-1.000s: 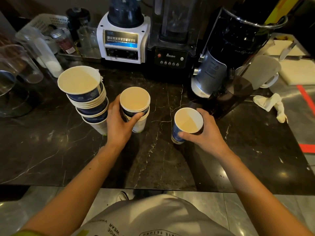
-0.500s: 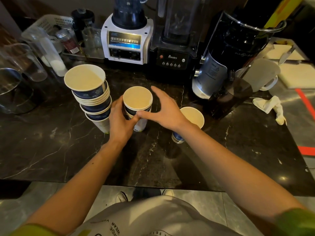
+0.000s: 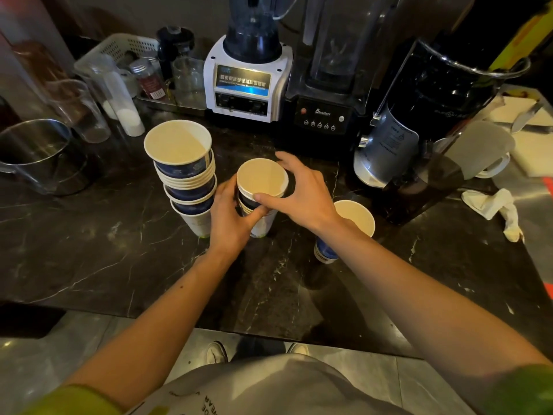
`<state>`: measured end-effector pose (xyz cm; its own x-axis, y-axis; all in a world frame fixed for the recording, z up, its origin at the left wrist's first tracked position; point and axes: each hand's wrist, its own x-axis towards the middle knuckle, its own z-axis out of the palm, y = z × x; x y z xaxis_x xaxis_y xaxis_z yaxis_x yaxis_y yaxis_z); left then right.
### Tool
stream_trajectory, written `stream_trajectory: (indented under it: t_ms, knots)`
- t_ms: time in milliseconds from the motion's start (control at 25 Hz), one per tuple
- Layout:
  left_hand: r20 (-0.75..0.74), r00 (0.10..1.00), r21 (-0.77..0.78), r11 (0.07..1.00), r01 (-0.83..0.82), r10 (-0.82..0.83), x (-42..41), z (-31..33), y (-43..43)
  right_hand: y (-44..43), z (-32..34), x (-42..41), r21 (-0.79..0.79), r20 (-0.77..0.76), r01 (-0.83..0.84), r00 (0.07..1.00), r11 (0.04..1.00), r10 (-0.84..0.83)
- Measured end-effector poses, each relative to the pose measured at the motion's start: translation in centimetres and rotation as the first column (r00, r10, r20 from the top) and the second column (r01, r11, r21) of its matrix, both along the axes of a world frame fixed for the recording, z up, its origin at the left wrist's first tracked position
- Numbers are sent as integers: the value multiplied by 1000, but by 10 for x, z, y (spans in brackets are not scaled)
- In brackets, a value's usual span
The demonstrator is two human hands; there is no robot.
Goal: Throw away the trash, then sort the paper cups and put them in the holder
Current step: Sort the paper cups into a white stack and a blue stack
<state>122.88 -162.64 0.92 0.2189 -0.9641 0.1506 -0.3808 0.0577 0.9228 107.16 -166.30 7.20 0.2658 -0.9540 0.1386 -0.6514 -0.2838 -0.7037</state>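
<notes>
A short stack of blue-and-white paper cups [image 3: 261, 178] stands in the middle of the dark marble counter [image 3: 89, 259]. My left hand [image 3: 230, 217] wraps its lower left side. My right hand [image 3: 302, 193] grips the top cup's rim from the right, thumb in front. A taller, leaning stack of cups [image 3: 184, 172] stands just to the left, apart from my hands. A single cup [image 3: 347, 229] stands upright to the right, partly hidden under my right forearm.
Two blenders [image 3: 248, 76] and a black machine [image 3: 425, 115] line the back. A metal pot [image 3: 39, 157] and clear plastic containers [image 3: 110, 94] sit at the left. A crumpled white tissue [image 3: 493, 211] lies at the right, near a frosted mug [image 3: 481, 151].
My right hand let go of the single cup and moved left onto the top of the middle stack. My left hand stayed on that stack.
</notes>
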Motion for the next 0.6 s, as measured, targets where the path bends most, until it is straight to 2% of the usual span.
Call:
stream_trajectory:
  t_ms: [200, 360, 480, 600]
  knots:
    - [-14, 999, -23, 999, 29, -29, 3, -2, -1, -2, 37, -1, -42, 325, 126, 940, 991, -106]
    - [-15, 999, -6, 1000, 31, -31, 3, -1, 0, 14, 66, -20, -96, 533, 258, 829, 962, -169]
    - [-2, 999, -7, 999, 36, -36, 3, -1, 2, 36, 75, -40, -129, 586, 310, 790, 942, -180]
    - [12, 999, -11, 999, 40, -40, 2, -5, 2, 53, 74, -63, -155, 571, 329, 799, 932, -187]
